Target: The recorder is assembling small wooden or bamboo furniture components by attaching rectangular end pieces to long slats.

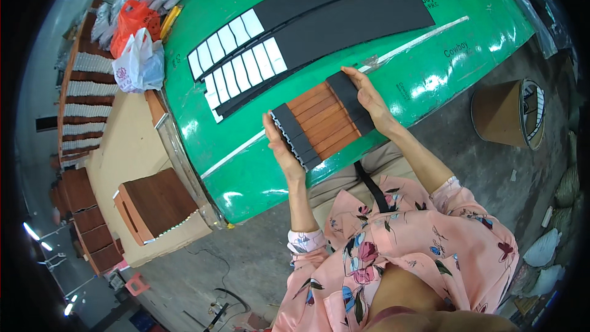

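Note:
Between my two hands is a slatted panel [322, 120], its middle orange-brown strips lying side by side and its two ends black. My left hand [283, 150] presses along the panel's left end, where a row of small light notches shows. At the other end, my right hand [373, 103] grips the black band, fingers stretched along the far corner. The panel is tilted a little above the near edge of the green table [430, 80]. Beyond it on the table lie two long black sheets [350, 24], with white rectangles [246, 67] in rows on their left ends.
A brown cardboard drum [501, 112] stands on the floor at right. To the left, a tan board [126, 147] carries a stack of dark brown pieces [157, 200]. More brown and white stacks [89, 89] line its far side. Plastic bags [140, 61] sit by the table's left corner.

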Demonstrator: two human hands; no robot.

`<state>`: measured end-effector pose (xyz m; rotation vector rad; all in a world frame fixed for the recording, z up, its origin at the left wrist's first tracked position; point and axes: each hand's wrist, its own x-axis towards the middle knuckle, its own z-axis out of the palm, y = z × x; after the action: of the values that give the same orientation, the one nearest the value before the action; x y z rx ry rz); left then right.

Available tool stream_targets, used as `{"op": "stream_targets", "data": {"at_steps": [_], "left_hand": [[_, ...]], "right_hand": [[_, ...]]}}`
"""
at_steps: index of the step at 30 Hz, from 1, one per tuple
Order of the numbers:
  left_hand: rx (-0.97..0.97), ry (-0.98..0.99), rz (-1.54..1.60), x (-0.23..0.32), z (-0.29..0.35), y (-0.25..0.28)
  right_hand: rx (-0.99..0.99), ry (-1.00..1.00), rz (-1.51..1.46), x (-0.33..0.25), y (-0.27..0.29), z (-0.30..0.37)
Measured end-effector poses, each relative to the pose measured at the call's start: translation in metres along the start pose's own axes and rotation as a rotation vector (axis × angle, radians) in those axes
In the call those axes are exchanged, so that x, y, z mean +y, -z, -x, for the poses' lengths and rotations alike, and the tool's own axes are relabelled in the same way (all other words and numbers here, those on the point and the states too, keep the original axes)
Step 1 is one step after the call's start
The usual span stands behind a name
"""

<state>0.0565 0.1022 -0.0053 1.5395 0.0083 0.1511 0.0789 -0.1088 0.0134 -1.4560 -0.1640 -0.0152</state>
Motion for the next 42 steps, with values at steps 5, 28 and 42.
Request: {"op": "stream_targets", "data": {"at_steps": [5, 28, 42], "left_hand": [[0.026, -0.026, -0.042, 0.01, 0.002, -0.006], [0.075, -0.109, -0.169, 0.007, 0.006, -0.001], [0.098, -0.128, -0.077, 0.004, 0.0, -0.003]], "right_hand": [[-0.078, -0.05, 0.137, -0.009, 0.01, 0.002], [0.118, 0.472, 1.217, -0.086, -0.029, -0.023], [0.059, 0.32, 1.187, -0.043, -0.034, 0.003]]}}
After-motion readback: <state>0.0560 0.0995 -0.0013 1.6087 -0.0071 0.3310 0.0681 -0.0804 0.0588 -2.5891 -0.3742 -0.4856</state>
